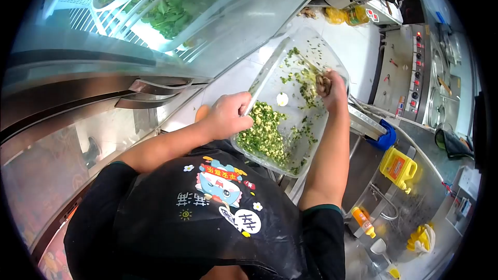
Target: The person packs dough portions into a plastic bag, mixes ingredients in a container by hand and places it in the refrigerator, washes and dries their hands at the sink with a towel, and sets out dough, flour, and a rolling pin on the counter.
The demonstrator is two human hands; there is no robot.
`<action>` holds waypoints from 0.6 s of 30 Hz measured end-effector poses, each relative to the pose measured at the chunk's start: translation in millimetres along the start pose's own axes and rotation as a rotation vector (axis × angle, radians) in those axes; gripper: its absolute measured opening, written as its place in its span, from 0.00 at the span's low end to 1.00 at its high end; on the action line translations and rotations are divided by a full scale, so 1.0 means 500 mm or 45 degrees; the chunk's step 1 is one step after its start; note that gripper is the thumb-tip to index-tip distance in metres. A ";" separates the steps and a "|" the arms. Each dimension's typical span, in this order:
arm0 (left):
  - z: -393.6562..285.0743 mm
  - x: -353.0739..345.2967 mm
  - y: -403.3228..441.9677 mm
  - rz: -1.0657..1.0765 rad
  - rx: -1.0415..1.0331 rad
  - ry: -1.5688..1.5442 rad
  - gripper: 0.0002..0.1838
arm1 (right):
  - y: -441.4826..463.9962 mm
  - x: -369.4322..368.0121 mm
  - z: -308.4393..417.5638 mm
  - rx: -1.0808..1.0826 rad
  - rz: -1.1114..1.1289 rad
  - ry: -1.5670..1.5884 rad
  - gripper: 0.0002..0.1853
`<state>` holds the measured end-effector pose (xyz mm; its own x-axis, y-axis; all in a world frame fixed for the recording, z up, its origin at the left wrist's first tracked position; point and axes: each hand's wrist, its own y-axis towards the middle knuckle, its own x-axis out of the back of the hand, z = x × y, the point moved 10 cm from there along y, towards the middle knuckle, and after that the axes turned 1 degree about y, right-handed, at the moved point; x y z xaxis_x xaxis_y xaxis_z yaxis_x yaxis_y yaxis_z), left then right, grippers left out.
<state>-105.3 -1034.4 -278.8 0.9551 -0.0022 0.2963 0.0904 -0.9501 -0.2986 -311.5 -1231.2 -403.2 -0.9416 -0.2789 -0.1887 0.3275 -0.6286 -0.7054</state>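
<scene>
My left hand [231, 116] is closed on the left rim of a clear plastic tub [293, 113], which is held at a tilt in front of my apron. A heap of finely chopped green and pale filling [263, 132] lies in its near left corner, with more bits scattered over the bottom and walls. My right hand [333, 91] is inside the tub near its right wall, fingers curled. A thin pale strip [309, 66] shows beside the fingers; whether it is a utensil's handle held there I cannot make out. A whitish round spot [282, 99] shows on the tub's bottom.
On the left stands a glass-doored fridge with a metal handle [155, 87] and leafy greens [171, 15] inside. A stove control panel [416, 72] is at right. Nearby are a yellow jug [398, 168], an orange bottle [363, 222], a blue cloth [383, 135] and a hose [415, 148].
</scene>
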 end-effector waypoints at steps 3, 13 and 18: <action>-0.001 -0.008 -0.006 -0.060 0.061 0.048 0.13 | -0.059 -0.018 0.047 0.205 0.477 0.539 0.10; -0.027 -0.003 -0.028 -0.183 0.040 -0.068 0.17 | -0.135 -0.004 0.037 0.238 0.313 1.074 0.08; -0.037 0.006 -0.018 -0.136 0.078 -0.242 0.18 | -0.277 0.112 0.026 0.406 0.109 0.992 0.16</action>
<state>-108.5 -1031.5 -258.2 0.9747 0.1614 0.1547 0.2051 -0.9211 -0.3308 -408.4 -1169.1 -307.2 -0.6591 0.1717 -0.7322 0.2962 -0.8357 -0.4625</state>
